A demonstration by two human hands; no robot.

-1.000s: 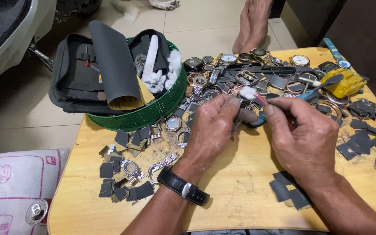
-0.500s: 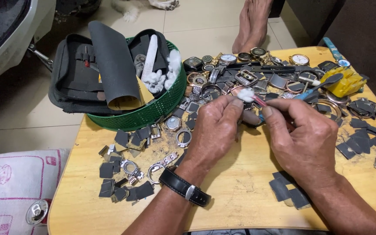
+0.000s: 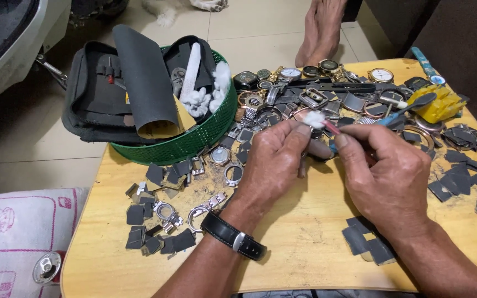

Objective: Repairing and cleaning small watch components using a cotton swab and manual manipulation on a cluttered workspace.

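Beside the green basket (image 3: 194, 144), the left hand (image 3: 274, 163) pinches a small part while the right hand (image 3: 385, 171) grips a red-tipped tool (image 3: 331, 128); many watch cases (image 3: 282, 88) lie unworked.

green basket (image 3: 194, 144), dark scraps (image 3: 155, 243), yellow block (image 3: 441, 105)

matt pale wood bench (image 3: 305, 248) strewn with shiny metal watch cases (image 3: 282, 96) and rough dark sandpaper scraps (image 3: 155, 237); green plastic mesh basket (image 3: 194, 140) holds fluffy cotton wads (image 3: 205, 96); glossy black leather wristwatch strap (image 3: 233, 237).
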